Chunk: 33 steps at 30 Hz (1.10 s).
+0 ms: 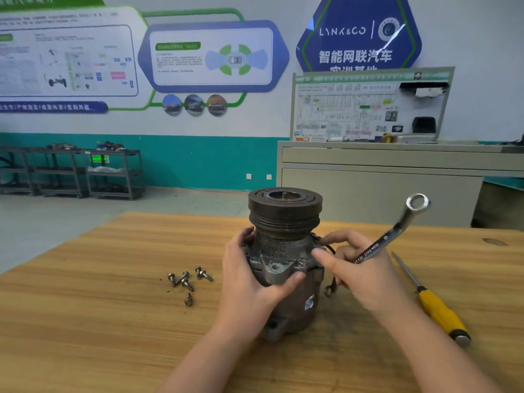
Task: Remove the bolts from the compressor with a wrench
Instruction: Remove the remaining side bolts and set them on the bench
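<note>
I see the grimy grey metal compressor (pixel 284 259) standing upright on the wooden table (pixel 113 321). My left hand (pixel 249 282) grips its body; my right hand (pixel 360 268) holds the silver ring wrench (pixel 397 228) beside it, fingertips touching its flange. Six loose steel bolts (pixel 187 280) lie left of the compressor, a yellow-handled screwdriver (pixel 436 306) right.

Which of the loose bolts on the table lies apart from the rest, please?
The bolt nearest the camera: it lies alone on the table, while the other bolts sit clustered just beyond it, left of the compressor.
</note>
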Each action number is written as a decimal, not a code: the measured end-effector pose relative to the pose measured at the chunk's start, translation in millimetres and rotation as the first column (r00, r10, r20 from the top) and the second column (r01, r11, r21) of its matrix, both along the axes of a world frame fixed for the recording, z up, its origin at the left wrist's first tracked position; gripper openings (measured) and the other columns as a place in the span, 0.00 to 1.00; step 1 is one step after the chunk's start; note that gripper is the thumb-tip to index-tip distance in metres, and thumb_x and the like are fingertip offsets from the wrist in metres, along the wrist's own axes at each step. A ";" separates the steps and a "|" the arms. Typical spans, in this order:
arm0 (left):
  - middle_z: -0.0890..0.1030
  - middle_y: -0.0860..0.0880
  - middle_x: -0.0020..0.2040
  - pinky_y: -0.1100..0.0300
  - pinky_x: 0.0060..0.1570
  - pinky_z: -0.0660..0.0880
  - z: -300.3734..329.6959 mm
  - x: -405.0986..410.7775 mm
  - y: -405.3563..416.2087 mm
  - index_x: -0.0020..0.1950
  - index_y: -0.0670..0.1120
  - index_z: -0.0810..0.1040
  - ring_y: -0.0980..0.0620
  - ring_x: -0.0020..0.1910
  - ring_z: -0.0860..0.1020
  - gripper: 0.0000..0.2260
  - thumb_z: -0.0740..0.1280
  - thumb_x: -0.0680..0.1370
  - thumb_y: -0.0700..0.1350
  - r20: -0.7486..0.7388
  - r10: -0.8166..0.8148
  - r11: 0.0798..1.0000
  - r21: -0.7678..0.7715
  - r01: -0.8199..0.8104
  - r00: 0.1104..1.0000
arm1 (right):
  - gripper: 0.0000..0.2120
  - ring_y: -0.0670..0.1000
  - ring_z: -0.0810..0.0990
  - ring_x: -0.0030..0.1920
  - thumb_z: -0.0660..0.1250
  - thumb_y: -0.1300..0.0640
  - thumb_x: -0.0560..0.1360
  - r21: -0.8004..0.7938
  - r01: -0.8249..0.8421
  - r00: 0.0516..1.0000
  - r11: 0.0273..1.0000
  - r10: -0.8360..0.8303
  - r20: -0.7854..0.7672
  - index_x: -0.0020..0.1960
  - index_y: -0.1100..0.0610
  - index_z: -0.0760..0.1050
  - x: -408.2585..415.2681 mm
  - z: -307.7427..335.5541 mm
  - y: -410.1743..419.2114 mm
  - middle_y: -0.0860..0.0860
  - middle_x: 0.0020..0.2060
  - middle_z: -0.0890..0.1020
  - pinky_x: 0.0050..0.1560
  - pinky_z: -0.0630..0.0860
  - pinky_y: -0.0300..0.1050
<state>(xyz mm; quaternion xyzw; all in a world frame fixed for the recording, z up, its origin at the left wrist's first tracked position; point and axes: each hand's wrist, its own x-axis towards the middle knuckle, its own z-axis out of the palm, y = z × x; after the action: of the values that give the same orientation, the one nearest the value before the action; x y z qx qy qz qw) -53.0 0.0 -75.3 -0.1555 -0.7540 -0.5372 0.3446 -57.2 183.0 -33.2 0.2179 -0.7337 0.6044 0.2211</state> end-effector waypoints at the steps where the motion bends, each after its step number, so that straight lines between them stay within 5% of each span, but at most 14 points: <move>1: 0.67 0.59 0.66 0.53 0.70 0.67 0.0 0.0 -0.1 0.65 0.66 0.57 0.57 0.68 0.67 0.40 0.74 0.59 0.68 0.003 -0.001 1.000 -0.003 0.001 1.000 | 0.05 0.46 0.68 0.22 0.75 0.59 0.69 0.039 0.030 1.000 0.999 -0.029 -0.007 0.41 0.54 0.79 -1.7 -0.4 0.5 0.48 0.19 0.70 0.25 0.65 0.36; 4: 0.67 0.58 0.66 0.54 0.71 0.66 -0.2 0.0 -0.7 0.65 0.68 0.56 0.58 0.69 0.67 0.40 0.73 0.59 0.69 0.016 -0.007 1.000 -0.013 0.007 1.000 | 0.09 0.43 0.70 0.22 0.68 0.66 0.75 0.060 -0.005 1.000 0.998 0.005 -0.003 0.43 0.53 0.81 0.6 -1.5 2.3 0.47 0.20 0.73 0.25 0.67 0.32; 7: 0.67 0.57 0.66 0.57 0.70 0.66 -0.3 0.6 -0.8 0.65 0.67 0.57 0.58 0.68 0.67 0.40 0.73 0.59 0.69 0.012 -0.007 1.000 -0.009 0.007 1.000 | 0.05 0.42 0.71 0.23 0.71 0.57 0.73 -0.004 -0.082 0.997 0.997 0.082 0.009 0.49 0.54 0.80 3.3 -1.5 1.4 0.47 0.21 0.73 0.25 0.67 0.31; 11: 0.67 0.59 0.65 0.65 0.67 0.64 1.0 1.1 -0.2 0.65 0.67 0.56 0.61 0.68 0.66 0.40 0.73 0.59 0.69 0.027 -0.005 1.000 -0.008 0.005 1.000 | 0.05 0.45 0.69 0.22 0.72 0.63 0.72 0.040 0.009 1.000 0.999 -0.009 0.003 0.42 0.55 0.78 -1.4 -0.7 0.9 0.47 0.20 0.72 0.25 0.66 0.34; 14: 0.66 0.59 0.65 0.64 0.68 0.64 3.0 2.7 -0.1 0.65 0.67 0.55 0.60 0.68 0.66 0.41 0.72 0.58 0.69 0.047 -0.011 1.000 -0.016 0.012 0.999 | 0.08 0.43 0.71 0.23 0.66 0.67 0.76 -0.008 -0.071 0.997 0.997 0.071 0.033 0.47 0.57 0.81 2.9 0.2 4.5 0.48 0.20 0.73 0.26 0.68 0.32; 19: 0.67 0.56 0.66 0.59 0.70 0.65 4.2 4.5 0.0 0.69 0.60 0.56 0.57 0.69 0.66 0.44 0.72 0.59 0.69 0.053 -0.014 1.000 -0.026 0.015 0.999 | 0.05 0.44 0.71 0.22 0.73 0.62 0.72 0.050 -0.012 1.000 0.999 0.011 0.024 0.44 0.56 0.77 0.1 0.9 1.1 0.49 0.20 0.73 0.25 0.69 0.34; 23: 0.67 0.56 0.66 0.58 0.70 0.65 5.3 5.0 0.1 0.69 0.60 0.56 0.58 0.68 0.66 0.44 0.72 0.59 0.68 0.059 -0.011 1.000 -0.024 0.012 0.998 | 0.09 0.42 0.71 0.22 0.65 0.68 0.75 0.058 -0.042 0.999 0.997 0.040 0.029 0.45 0.56 0.80 2.5 0.9 3.3 0.47 0.20 0.73 0.26 0.67 0.31; 26: 0.66 0.56 0.66 0.58 0.70 0.65 4.7 5.0 -0.3 0.67 0.62 0.55 0.58 0.69 0.66 0.42 0.72 0.59 0.68 0.047 -0.004 1.000 -0.024 0.005 0.999 | 0.06 0.44 0.72 0.23 0.69 0.64 0.75 0.054 -0.038 0.999 0.998 0.037 0.027 0.49 0.54 0.79 3.6 2.0 3.8 0.48 0.21 0.73 0.26 0.68 0.33; 29: 0.62 0.60 0.64 0.60 0.70 0.64 5.4 7.3 1.0 0.66 0.63 0.54 0.61 0.68 0.63 0.39 0.70 0.62 0.68 -0.037 0.072 0.993 -0.088 -0.075 0.997 | 0.04 0.46 0.72 0.24 0.74 0.58 0.71 0.098 0.049 0.999 0.994 -0.051 0.019 0.42 0.52 0.79 1.4 2.2 1.6 0.48 0.20 0.73 0.27 0.70 0.38; 33: 0.57 0.57 0.68 0.46 0.70 0.65 8.9 10.6 4.2 0.65 0.57 0.64 0.45 0.73 0.62 0.31 0.71 0.66 0.61 -0.346 0.182 0.957 -0.151 -0.247 0.920 | 0.08 0.44 0.72 0.23 0.72 0.60 0.73 0.138 0.106 0.994 0.985 -0.103 -0.030 0.39 0.48 0.79 2.1 4.1 -1.7 0.49 0.21 0.74 0.26 0.71 0.37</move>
<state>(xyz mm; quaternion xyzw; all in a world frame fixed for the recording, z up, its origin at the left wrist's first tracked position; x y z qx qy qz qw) -42.4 4.2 -66.4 -0.1914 -0.7465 -0.3875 0.5059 -55.2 181.4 -29.2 0.2009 -0.7821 0.5366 0.2449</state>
